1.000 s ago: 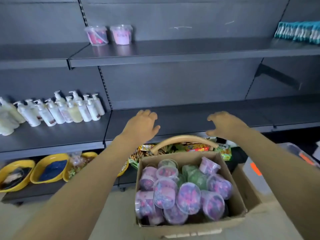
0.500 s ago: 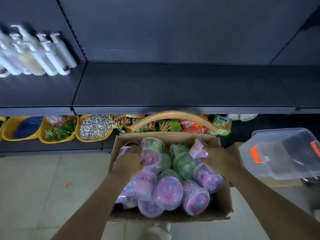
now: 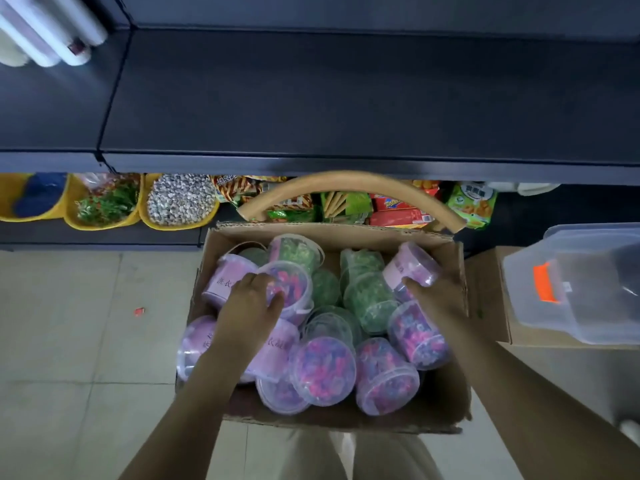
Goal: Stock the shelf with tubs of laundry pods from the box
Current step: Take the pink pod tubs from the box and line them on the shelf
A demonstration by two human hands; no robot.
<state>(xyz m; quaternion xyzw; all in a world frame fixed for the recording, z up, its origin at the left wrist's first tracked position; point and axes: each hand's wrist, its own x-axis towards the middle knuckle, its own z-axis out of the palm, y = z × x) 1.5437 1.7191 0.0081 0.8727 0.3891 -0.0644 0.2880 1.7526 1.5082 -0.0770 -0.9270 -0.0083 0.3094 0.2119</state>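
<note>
Left hand (image 3: 252,306): my fingers curled over a pink tub (image 3: 292,289), 10 o'clock in the box (image 3: 329,232).
Right hand (image 3: 438,296): my fingers gripped a lilac tub (image 3: 414,266), 2 o'clock.
Shelf (image 3: 346,98): stood at 12 o'clock.

White pump bottles (image 3: 52,32), upper left, blurred. Three yellow bowls (image 3: 100,225) in a row, left of centre, holding blue, green and pale speckled goods. Snack packets (image 3: 398,207), centre, behind a curved wooden bar (image 3: 346,180). Clear lidded bin (image 3: 588,306) with orange tag (image 3: 546,284), right, on a brown carton (image 3: 488,296). Red scrap (image 3: 139,311) on tiled floor (image 3: 69,341), left.
</note>
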